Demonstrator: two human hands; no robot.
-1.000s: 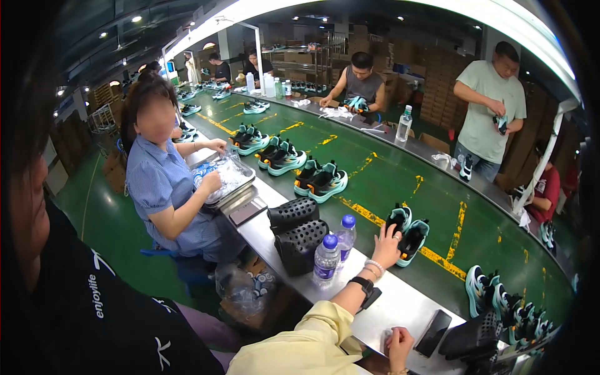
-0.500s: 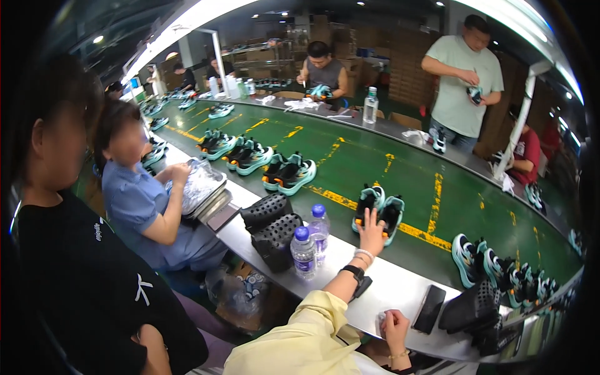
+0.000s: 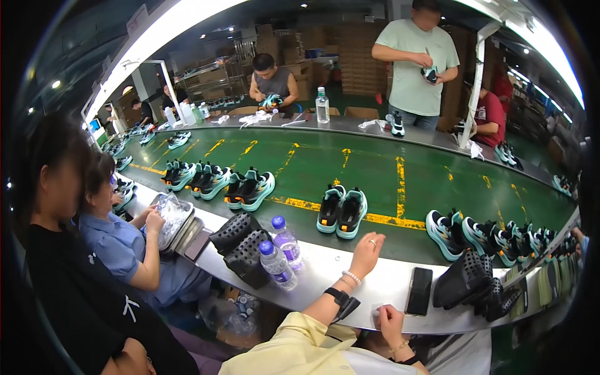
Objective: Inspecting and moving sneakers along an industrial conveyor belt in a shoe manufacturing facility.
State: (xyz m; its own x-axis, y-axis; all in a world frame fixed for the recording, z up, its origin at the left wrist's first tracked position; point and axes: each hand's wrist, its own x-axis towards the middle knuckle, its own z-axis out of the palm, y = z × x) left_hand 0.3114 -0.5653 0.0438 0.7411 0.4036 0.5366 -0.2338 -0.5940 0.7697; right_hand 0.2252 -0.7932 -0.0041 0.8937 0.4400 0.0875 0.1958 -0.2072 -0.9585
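Just on the near side of a pair of black and teal sneakers (image 3: 342,211) is my left hand (image 3: 366,255), apart from them. Its fingers are curled together; whether anything is inside is hidden. By the bench's front edge my right hand (image 3: 391,323) is closed, with a small whitish translucent piece (image 3: 377,309) at its fingertips, too small to name. To the right of that hand lies a black phone (image 3: 419,291). The sneakers stand side by side on the green belt (image 3: 300,169), orange tabs at their heels.
Two water bottles (image 3: 277,265) with purple caps stand left of my arm, beside black perforated clogs (image 3: 240,247). More clogs (image 3: 464,279) sit at right. Further sneaker pairs (image 3: 250,189) line the belt. Two people (image 3: 119,231) are close at left; others work across the belt.
My left hand has come off the sneakers, back toward me, its spread fingers now curled. My right hand stays near the bench edge. The whole view has shifted.
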